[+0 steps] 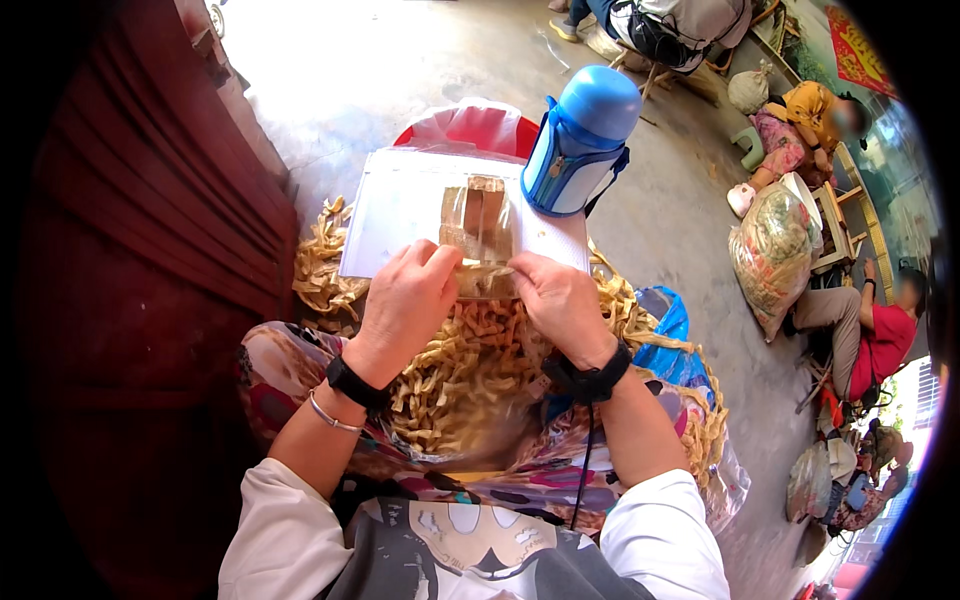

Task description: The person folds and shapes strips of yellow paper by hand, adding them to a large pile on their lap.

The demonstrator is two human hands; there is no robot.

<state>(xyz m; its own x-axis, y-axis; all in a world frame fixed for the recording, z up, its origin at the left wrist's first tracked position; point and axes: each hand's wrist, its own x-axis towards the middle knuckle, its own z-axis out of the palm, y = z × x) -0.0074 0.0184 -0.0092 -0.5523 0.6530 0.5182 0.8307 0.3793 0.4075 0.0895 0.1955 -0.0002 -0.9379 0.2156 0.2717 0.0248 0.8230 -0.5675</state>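
Note:
My left hand (409, 304) and my right hand (564, 304) are level with each other, thumbs and fingers pinched together. A short pale-yellow flat strip (486, 264) runs between the two sets of fingertips. Just beyond it, brown wooden blocks (484, 214) wrapped in clear plastic sit on a white board (397, 206). Close below my hands, a long braided or folded straw-coloured strip (450, 367) lies heaped in my lap; part of it is blurred behind clear plastic. What the strip between my fingers connects to is hidden.
A blue bottle in a fabric sleeve (581, 142) stands on the board's right. Behind is a red tub (529, 135) lined with plastic. More braid (326, 262) lies left, near a dark-red wooden door (172, 225). People sit at right beside a filled plastic sack (772, 247).

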